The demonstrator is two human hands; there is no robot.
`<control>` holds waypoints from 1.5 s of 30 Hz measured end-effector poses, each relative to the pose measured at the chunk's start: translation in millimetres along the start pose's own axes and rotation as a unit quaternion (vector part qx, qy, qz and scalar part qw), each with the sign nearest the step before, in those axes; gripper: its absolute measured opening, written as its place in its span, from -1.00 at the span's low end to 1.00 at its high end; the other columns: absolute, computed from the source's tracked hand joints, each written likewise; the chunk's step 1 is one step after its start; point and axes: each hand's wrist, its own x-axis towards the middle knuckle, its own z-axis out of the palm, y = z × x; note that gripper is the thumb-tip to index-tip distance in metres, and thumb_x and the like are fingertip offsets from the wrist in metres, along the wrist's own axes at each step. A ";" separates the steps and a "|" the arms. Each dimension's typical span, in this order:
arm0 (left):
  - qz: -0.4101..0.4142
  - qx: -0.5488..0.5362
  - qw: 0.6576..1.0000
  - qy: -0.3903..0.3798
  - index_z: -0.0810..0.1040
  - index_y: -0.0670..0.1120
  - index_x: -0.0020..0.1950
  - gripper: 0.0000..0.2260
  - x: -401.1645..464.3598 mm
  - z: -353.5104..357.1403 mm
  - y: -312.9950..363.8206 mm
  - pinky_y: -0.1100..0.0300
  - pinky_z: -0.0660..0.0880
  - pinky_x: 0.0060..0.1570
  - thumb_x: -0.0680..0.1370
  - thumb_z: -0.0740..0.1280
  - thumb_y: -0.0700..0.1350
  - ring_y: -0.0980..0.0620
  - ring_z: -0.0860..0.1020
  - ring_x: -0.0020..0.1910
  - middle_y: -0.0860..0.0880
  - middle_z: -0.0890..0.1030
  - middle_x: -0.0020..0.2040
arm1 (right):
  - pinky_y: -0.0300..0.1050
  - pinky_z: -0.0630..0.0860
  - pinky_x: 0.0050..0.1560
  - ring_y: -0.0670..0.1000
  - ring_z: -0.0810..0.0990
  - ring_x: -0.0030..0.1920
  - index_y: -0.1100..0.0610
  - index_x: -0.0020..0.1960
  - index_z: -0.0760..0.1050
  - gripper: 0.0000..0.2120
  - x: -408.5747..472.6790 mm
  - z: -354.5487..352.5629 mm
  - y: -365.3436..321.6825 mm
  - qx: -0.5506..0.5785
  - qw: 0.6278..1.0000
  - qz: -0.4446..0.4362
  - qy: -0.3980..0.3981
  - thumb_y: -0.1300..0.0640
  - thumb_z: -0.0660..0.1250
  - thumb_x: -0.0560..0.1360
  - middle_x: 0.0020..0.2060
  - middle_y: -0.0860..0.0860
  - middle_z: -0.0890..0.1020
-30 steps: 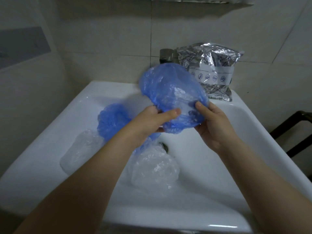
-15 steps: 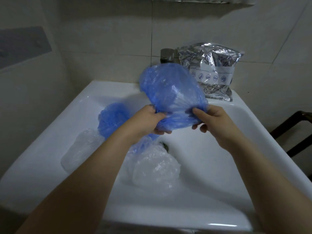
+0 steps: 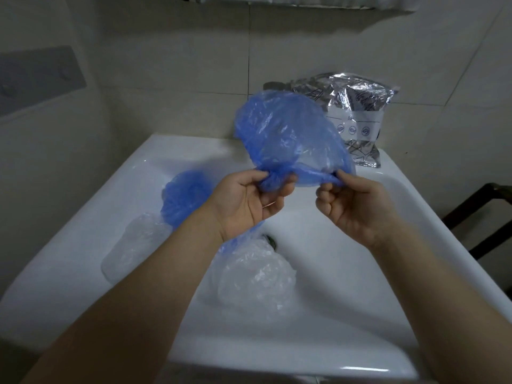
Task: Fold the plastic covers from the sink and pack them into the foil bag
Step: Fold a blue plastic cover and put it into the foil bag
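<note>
Blue plastic cover (image 3: 288, 134), held above the sink (image 3: 318, 217) and not yet folded: left hand (image 3: 246, 200) and right hand (image 3: 357, 206) each keep a pinching grip on its gathered rim. At 7 o'clock, one blue cover (image 3: 185, 198) and two clear covers (image 3: 257, 278) await folding. At 1 o'clock stands the foil bag (image 3: 357, 112); its contents cannot be judged.

Sink (image 3: 360, 273) right half of basin bare, room to reach in; left and middle taken by two clear covers (image 3: 255, 281) (image 3: 138, 242) and a blue one (image 3: 185, 198). Foil bag (image 3: 357, 117) on back rim, partly screened by held blue cover (image 3: 288, 137).
</note>
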 end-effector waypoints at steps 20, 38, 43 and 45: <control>0.030 0.256 0.954 0.150 0.48 -0.05 -0.06 -0.90 8.8 -4.8 -9.9 0.29 0.39 -0.39 0.57 0.20 -0.20 0.09 0.59 -0.45 -0.03 0.66 -0.32 | -0.33 0.37 -0.49 -0.11 0.39 -0.49 0.14 -0.12 0.46 -0.88 2.0 4.2 4.2 -0.175 0.972 -0.023 0.153 0.32 0.22 0.50 -0.45 -0.02 0.48; 0.057 -0.024 0.994 0.086 0.45 -0.12 -0.11 -0.77 5.8 -1.6 -0.8 0.43 0.27 -0.57 0.58 0.04 -0.29 0.19 0.41 -0.58 -0.07 0.62 -0.39 | -0.30 0.44 -0.36 -0.08 0.45 -0.46 0.10 -0.28 0.66 -0.87 -3.1 4.9 -1.6 -0.066 0.993 -0.084 -0.054 0.20 0.39 0.19 -0.46 0.00 0.52; 0.107 0.101 0.989 0.019 0.61 -0.11 -0.37 -0.88 0.3 -5.4 4.5 0.32 0.46 -0.49 0.29 0.33 -0.29 0.13 0.46 -0.54 0.01 0.51 -0.48 | -0.23 0.53 -0.25 -0.06 0.56 -0.37 0.13 -0.30 0.64 -0.67 -0.8 -20.2 -15.4 -0.180 0.969 -0.122 -0.117 0.02 0.60 0.01 -0.41 -0.01 0.61; 0.120 0.249 0.961 0.013 0.65 -0.07 -0.48 -0.77 -3.0 -6.6 5.5 0.31 0.50 -0.42 0.25 0.32 -0.36 0.15 0.52 -0.50 0.04 0.57 -0.49 | -0.22 0.55 -0.23 -0.06 0.60 -0.33 0.12 -0.31 0.66 -0.68 -3.3 -30.8 -23.9 -0.241 0.956 -0.138 -0.096 0.04 0.60 -0.02 -0.36 -0.02 0.66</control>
